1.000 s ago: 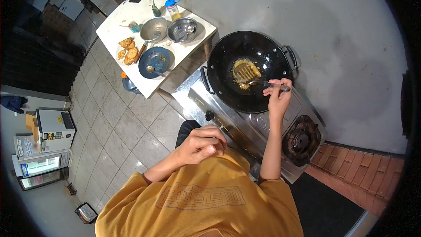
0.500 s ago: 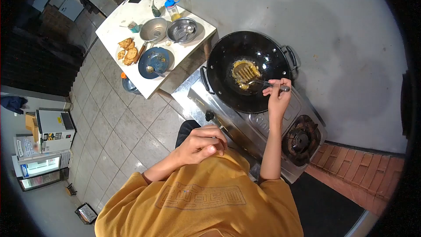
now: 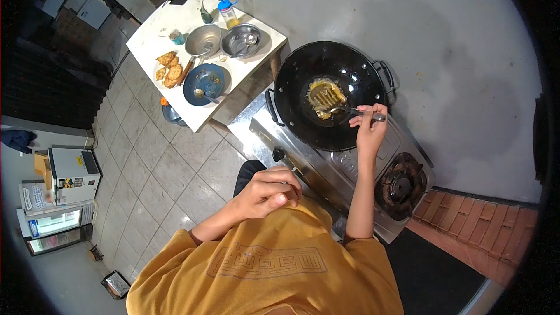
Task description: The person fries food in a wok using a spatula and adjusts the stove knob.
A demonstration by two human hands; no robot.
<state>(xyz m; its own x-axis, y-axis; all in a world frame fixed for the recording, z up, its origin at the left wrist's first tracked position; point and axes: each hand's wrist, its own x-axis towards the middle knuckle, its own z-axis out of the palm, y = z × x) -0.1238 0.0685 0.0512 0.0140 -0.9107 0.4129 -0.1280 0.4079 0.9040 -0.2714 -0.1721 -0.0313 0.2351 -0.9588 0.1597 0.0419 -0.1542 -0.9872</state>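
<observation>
My right hand (image 3: 371,123) is closed round the handle of a slotted spatula (image 3: 328,98), whose head lies in the black wok (image 3: 303,125). Under and around that head, a yellowish frying piece of food (image 3: 318,111) sits in bubbling oil at the bottom of the wok. The spatula head covers much of the food. Against the front of my mustard shirt (image 3: 262,256) rests my left hand (image 3: 269,192), its fingers loosely curled and no object visible in them.
The wok stands on a steel gas stove (image 3: 361,166), with a bare burner (image 3: 400,185) to the right. On a white table (image 3: 146,41) are fried pieces (image 3: 170,71), a blue bowl (image 3: 204,76), two metal bowls and a blue-capped bottle (image 3: 227,11). A wall rises behind the stove.
The spatula head and the food beneath it look shifted very slightly in the wok. Both hands stay where they were.
</observation>
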